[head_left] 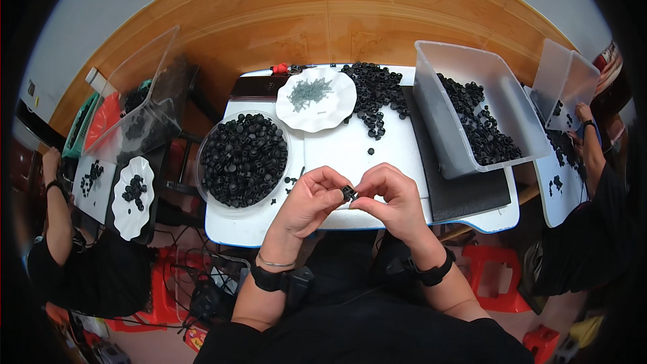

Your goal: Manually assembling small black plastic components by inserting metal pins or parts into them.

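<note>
Above the front edge of the white table (330, 155), my two hands meet at a small black plastic part (348, 193). My left hand (309, 203) grips it between thumb and forefinger. Thumb and fingertips of my right hand (394, 201) are pinched together against its right side; whatever they hold is too small to name. Left of my hands stands a round clear tub (200, 170) full of black plastic caps. Behind them, a scalloped white plate (342, 111) bears a heap of tiny grey-green pieces (310, 93). A loose pile of black parts (374, 91) lies beside the plate.
A translucent bin (502, 81) of black parts rests partly on a black mat (465, 199) at right. Behind the tub lies a dark flat case (256, 87). People work at both side tables, one arm (57, 219) at left, another (593, 152) at right.
</note>
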{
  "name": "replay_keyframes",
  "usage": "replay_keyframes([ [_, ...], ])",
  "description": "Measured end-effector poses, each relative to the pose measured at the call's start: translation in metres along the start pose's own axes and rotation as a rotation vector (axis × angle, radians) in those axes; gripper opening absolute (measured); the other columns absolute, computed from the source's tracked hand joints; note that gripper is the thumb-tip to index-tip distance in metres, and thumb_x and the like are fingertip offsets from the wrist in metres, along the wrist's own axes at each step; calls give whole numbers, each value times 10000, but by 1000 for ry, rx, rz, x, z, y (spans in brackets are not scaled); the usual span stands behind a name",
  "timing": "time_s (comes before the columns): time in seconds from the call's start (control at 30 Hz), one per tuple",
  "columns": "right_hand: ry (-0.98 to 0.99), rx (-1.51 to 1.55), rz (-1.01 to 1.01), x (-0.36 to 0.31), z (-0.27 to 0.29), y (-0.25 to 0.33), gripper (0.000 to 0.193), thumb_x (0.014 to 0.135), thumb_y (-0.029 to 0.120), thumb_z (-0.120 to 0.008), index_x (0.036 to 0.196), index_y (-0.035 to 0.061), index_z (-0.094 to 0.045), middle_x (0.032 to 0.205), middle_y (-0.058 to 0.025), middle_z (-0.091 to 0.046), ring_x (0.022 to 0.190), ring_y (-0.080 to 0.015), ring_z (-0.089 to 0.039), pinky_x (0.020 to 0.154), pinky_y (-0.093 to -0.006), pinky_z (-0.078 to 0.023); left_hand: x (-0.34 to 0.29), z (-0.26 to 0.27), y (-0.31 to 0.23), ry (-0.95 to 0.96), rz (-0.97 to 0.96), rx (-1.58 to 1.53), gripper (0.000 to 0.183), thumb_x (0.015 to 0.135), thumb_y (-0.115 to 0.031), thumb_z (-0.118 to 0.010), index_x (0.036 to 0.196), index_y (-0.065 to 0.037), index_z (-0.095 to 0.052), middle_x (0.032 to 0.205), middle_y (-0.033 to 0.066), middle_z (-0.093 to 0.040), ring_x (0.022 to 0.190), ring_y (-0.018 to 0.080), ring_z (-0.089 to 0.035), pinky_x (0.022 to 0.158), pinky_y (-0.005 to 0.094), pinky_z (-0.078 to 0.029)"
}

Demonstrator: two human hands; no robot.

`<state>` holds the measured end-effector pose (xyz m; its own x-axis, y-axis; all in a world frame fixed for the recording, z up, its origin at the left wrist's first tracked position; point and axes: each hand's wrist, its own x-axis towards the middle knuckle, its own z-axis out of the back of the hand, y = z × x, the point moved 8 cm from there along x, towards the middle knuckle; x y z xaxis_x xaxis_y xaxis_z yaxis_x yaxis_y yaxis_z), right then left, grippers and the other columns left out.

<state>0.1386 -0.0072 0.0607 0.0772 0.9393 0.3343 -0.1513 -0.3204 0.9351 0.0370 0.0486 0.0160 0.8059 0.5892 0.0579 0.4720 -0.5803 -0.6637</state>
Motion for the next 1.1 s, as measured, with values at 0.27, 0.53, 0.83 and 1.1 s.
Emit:
replay_keyframes([
  [0.27,-27,331,-146,-2,-6,-8,181,701,-77,-670,825,-2,-563,939,-85,-525,768,-123,-564,682,-237,-489,1,-1,5,49,8,8,163,772,-2,-651,915,-4,-574,889,91,-621,834,143,-607,791,268,-499],
  [0.53,-139,-358,318,-6,-3,37,189,641,-40,-722,799,40,-654,848,-76,-604,737,-164,-608,609,-241,-499,1,5,7,-1,-6,-52,186,792,18,-612,968,-27,-573,946,82,-614,893,145,-595,826,269,-490],
  [0.83,-236,-223,239,-7,6,26,158,674,11,-726,800,18,-631,802,-77,-611,639,-131,-602,566,-243,-498,3,-1,5,4,-33,-20,193,783,31,-610,966,-17,-572,961,111,-617,910,164,-594,845,282,-483],
  [1.1,-99,38,-55,-4,2,5,208,694,63,-728,870,9,-630,774,-41,-542,626,-89,-536,555,-206,-439,0,0,11,41,30,-24,191,773,24,-631,934,-29,-543,918,96,-620,873,137,-599,781,247,-493],
])
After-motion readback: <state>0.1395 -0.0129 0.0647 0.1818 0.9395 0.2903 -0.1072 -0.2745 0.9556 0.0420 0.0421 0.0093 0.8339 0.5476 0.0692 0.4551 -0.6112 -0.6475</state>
